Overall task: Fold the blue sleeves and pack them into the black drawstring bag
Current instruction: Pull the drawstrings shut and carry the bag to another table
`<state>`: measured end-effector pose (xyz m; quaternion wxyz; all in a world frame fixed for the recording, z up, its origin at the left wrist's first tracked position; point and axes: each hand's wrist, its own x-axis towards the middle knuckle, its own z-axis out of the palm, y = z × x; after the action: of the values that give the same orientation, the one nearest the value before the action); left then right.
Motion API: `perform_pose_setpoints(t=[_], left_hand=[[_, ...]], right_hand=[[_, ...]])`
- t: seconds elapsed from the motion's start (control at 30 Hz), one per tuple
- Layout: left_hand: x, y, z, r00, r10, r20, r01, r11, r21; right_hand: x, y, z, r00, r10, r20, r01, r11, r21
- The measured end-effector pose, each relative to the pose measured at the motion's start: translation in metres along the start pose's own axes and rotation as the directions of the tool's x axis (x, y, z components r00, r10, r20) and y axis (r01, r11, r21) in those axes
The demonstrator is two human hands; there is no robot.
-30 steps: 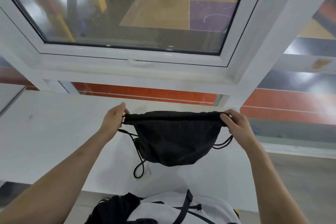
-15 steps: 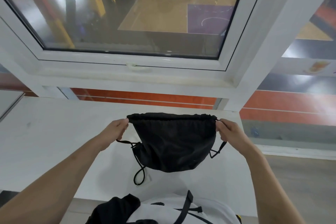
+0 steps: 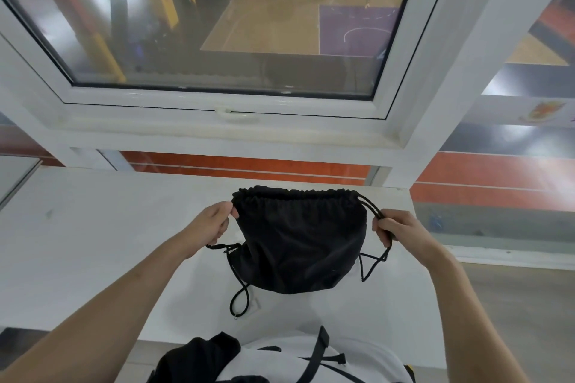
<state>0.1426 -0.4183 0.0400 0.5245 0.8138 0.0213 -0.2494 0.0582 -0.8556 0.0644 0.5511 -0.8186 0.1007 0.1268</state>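
Observation:
The black drawstring bag [image 3: 300, 239] hangs just above the white table [image 3: 93, 246], its mouth gathered into tight ruffles at the top. My left hand [image 3: 211, 224] pinches the bag's upper left corner. My right hand [image 3: 395, 228] is closed on the black cords coming out of the upper right corner. A loop of cord [image 3: 239, 301] trails from the lower left of the bag onto the table. No blue sleeves are visible; whatever is inside the bag is hidden.
A white-framed window [image 3: 236, 116] slopes over the far side of the table, looking down on a sports court. The table's right edge [image 3: 426, 274] lies just past my right hand. My white shirt with black straps [image 3: 311, 357] fills the bottom.
The bag's mouth has gone from stretched wide and flat to narrower and ruffled. My right hand slid off the rim onto the cords and pulled outward; the left hand stays at the left corner.

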Motion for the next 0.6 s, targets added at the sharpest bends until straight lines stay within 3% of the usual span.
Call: perform_pose_setpoints(t=[0.13, 0.2, 0.43, 0.53, 0.6], left_hand=[[-0.007, 0.000, 0.008, 0.990, 0.019, 0.136, -0.009, 0.997, -0.073], [-0.008, -0.001, 0.013, 0.993, 0.007, 0.121, 0.010, 0.990, -0.141], [-0.009, -0.021, -0.006, 0.960, 0.005, -0.280, -0.030, 0.996, -0.086], [-0.012, -0.026, -0.010, 0.981, -0.058, -0.183, 0.023, 0.982, -0.188], [-0.015, -0.020, -0.005, 0.995, -0.058, -0.075, 0.047, 0.988, -0.148]], right_hand=[[0.006, -0.010, 0.011, 1.000, -0.012, -0.003, 0.012, 0.997, -0.076], [0.008, -0.013, 0.016, 0.999, -0.034, -0.029, 0.031, 0.994, -0.105], [0.002, 0.009, 0.006, 0.969, -0.077, -0.235, 0.047, 0.990, -0.133], [-0.001, 0.011, 0.010, 0.982, -0.076, -0.175, 0.056, 0.991, -0.119], [-0.002, 0.012, 0.008, 0.989, -0.063, -0.132, 0.053, 0.995, -0.080]])
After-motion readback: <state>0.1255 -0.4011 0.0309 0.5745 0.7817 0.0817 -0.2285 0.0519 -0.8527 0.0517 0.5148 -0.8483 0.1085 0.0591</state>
